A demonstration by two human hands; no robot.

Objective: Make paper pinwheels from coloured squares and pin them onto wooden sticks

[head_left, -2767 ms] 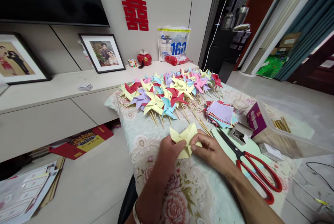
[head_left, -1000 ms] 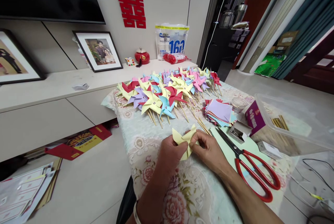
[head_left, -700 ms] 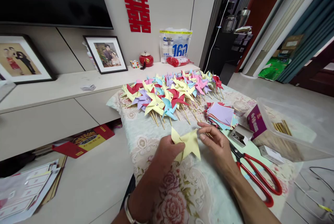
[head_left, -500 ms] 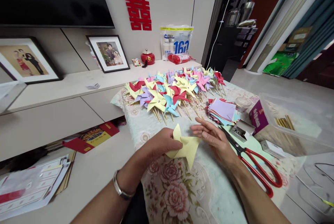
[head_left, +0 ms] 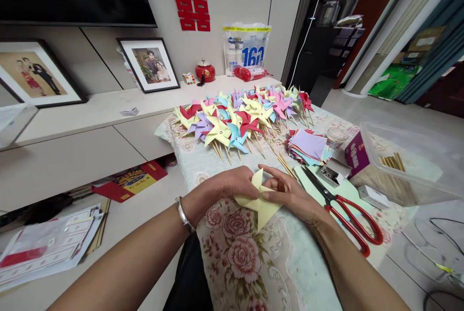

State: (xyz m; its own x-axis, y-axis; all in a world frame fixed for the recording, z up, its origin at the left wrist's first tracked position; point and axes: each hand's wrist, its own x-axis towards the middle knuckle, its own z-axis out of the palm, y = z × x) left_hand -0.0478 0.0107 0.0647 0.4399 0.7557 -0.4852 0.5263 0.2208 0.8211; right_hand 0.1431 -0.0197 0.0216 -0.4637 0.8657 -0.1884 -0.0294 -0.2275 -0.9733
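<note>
A pale yellow paper pinwheel [head_left: 266,214] with folded blades is held above the flowered tablecloth [head_left: 242,265]. My left hand [head_left: 232,183] grips it from the left, thumb near its centre. From the right, my right hand [head_left: 290,192] is closed on it too, thumb pressed by the middle and fingers behind. Whether a pin or stick is at the centre, I cannot tell. Beyond my hands lie many finished pinwheels [head_left: 219,131] on sticks, in yellow, red, blue, purple and pink. Red-handled scissors [head_left: 329,197] rest on light green paper [head_left: 308,185] beside my right forearm.
Right of the pinwheels is a stack of coloured paper squares [head_left: 308,146]. Near it are a small open box [head_left: 334,172] of metal bits, a white box [head_left: 374,197] and a clear plastic bin [head_left: 427,156] with wooden sticks. A cabinet [head_left: 72,151] runs along the left and back.
My right hand has moved left and closed on the yellow pinwheel, where before it was open beside it. The left hand has shifted slightly right and up with it.
</note>
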